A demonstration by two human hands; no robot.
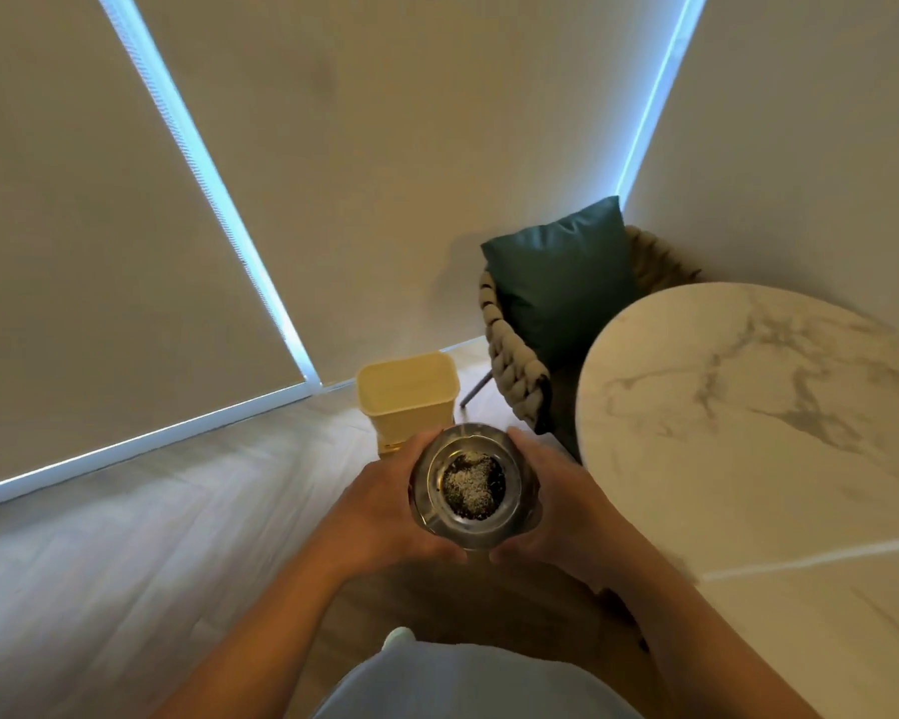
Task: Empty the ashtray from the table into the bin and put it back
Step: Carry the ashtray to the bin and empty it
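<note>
The ashtray (472, 484) is clasped between both hands, the left hand (385, 503) wrapped around one side and the right hand (556, 503) around the other, and it is held level in the air, off the table (748, 433) and just short of the bin (408, 402). The bin is seen on the floor (177, 511), beside the blind-covered window and near the chair (520, 365). The carry is judged to be under way, with nothing tipped out yet. The load should be kept flat until the rim is brought right over the bin's open mouth, then tilted slowly away from the body so that loose ash is not scattered. A round, shiny bowl of what looks like glass or metal is shown, with grainy black and pale ash heaped at its centre. The bin is a pale yellow, rounded-square tub, apparently plastic. The table top is smooth, white and grey-veined like marble; the chair is thickly woven, with a soft teal cushion (561, 272).
</note>
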